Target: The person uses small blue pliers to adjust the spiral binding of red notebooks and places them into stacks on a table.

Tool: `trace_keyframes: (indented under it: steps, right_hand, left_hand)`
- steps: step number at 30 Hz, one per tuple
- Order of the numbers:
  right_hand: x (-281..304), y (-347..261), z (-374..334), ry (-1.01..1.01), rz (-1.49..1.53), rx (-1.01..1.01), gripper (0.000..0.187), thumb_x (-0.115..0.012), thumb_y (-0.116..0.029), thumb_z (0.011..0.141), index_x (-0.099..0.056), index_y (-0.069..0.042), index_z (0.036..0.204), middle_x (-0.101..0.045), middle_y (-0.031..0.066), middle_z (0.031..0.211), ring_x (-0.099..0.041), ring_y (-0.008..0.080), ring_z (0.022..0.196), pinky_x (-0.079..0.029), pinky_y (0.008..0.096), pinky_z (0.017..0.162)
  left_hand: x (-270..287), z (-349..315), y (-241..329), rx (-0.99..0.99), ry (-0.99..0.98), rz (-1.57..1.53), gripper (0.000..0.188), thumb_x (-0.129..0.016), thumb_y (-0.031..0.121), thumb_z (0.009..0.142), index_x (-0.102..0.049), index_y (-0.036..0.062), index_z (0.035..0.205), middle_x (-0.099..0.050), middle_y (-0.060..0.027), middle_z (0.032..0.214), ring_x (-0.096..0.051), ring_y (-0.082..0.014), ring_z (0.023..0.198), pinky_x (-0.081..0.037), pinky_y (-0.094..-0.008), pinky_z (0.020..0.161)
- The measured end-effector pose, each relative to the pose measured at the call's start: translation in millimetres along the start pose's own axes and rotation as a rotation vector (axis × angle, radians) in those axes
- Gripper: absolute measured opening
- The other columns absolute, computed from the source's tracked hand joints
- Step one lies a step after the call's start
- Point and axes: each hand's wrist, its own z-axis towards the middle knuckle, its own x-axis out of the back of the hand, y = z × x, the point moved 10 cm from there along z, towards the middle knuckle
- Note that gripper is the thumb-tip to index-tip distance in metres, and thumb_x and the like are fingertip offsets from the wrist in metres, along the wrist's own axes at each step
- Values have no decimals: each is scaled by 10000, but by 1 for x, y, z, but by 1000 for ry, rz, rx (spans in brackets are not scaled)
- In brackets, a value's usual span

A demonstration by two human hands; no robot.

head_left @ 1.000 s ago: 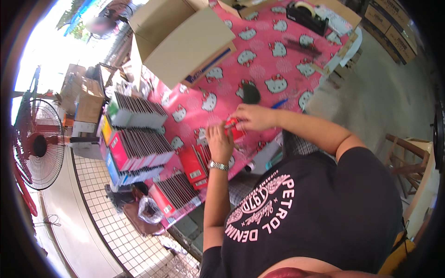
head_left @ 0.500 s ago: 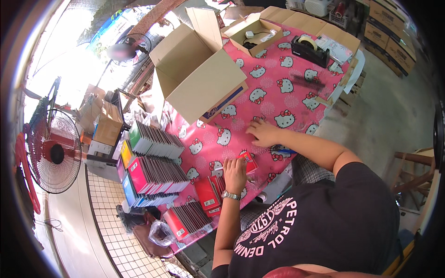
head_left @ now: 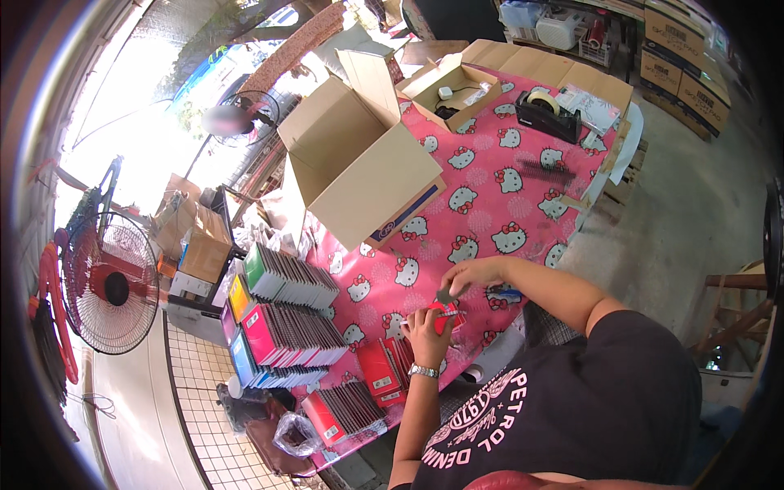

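My left hand (head_left: 425,331), a metal watch on its wrist, holds a small red notebook (head_left: 451,320) at its left side, fingers bent and thumb across the cover. A short white end of something pokes out beside these fingers; I cannot make out what it is. My right hand (head_left: 475,276) is just above the notebook, pinching a dark grey rounded flat piece (head_left: 446,295) whose kind I cannot tell. Red spiral notebooks (head_left: 382,371) lie by my left wrist, and a row of red notebooks (head_left: 335,415) stands nearer the table's front edge.
Stacked spiral notebooks (head_left: 290,327) fill the table's left side. Behind them stands an open cardboard box (head_left: 371,184). Farther back are a shallow carton (head_left: 453,94), a black tape dispenser (head_left: 547,118) and dark spiral coils (head_left: 547,171). A blue item (head_left: 508,296) lies by my right forearm.
My right hand has come from the bare tablecloth toward the red notebook and now pinches a dark grey piece. The left hand stays at the notebook. The whole view has shifted slightly.
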Motion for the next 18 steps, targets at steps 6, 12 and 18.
trace_keyframes:
  steps: [6, 12, 18]
  right_hand:
    - [0, -5, -2, 30, -49, 52, 387, -694, -241, 814, -653, -24, 1132, -670, 69, 1058, -600, 143, 996, -465, 312, 883]
    - [-3, 0, 6, -6, -64, 3, 428, -693, -254, 816, -627, -15, 1165, -647, 63, 1093, -589, 163, 1031, -450, 324, 907]
    - [-6, 1, 12, -51, -15, -11, 428, -706, -230, 809, -627, -7, 1165, -649, 67, 1137, -584, 153, 1074, -442, 309, 942]
  left_hand:
    - [1, 3, -1, 39, -11, -30, 372, -794, 334, 732, -644, 136, 1009, -613, -62, 1049, -522, -305, 1096, -344, -493, 954]
    - [-1, 3, -4, 50, -27, -34, 407, -794, 328, 730, -632, 114, 1036, -614, -73, 1062, -522, -307, 1097, -345, -505, 951]
    - [-2, 3, -8, 48, -16, -31, 435, -790, 323, 733, -619, 103, 1067, -615, -84, 1055, -527, -313, 1094, -346, -512, 948]
